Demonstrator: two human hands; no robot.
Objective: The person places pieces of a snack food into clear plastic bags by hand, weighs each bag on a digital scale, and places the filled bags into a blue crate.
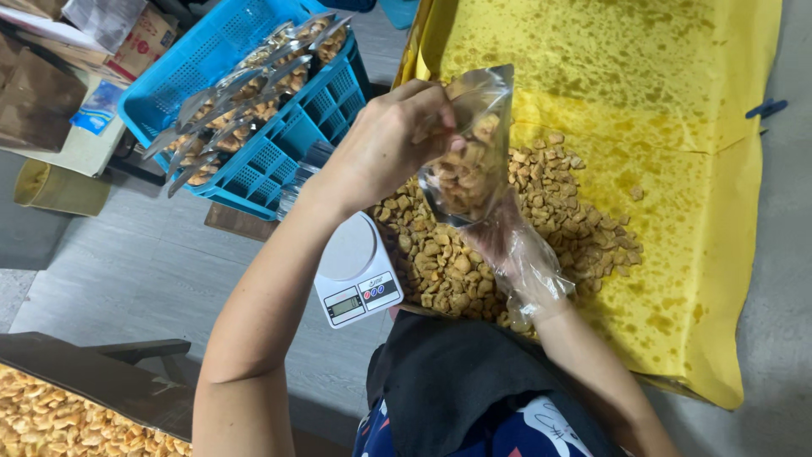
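Above the yellow sheet: a clear pouch [472, 152] is held up over the heap of fried snack pieces [507, 228]
Left hand: the left hand [393, 140] is bare, and its fingers [436, 106] are clenched on the pouch's open top edge, so the mouth is kept apart
Right hand: the right hand [516, 254] is covered by a thin plastic glove and is pressed against the pouch from below; whether its fingers are closed on the pouch cannot be told, since they are hidden behind it
Pouch: partly filled with snack pieces, judged about half full, not yet sealed
Done so far: a row of filled pouches is stacked in the blue crate [254, 101]
Left to do: a large heap is spread on the yellow sheet [677, 169], so much is judged unpacked
Scale: the white digital scale [355, 271] lies bare beside the heap; the pouch is not on it
Lower left: another tray of snack pieces [68, 419] is seen at the frame edge
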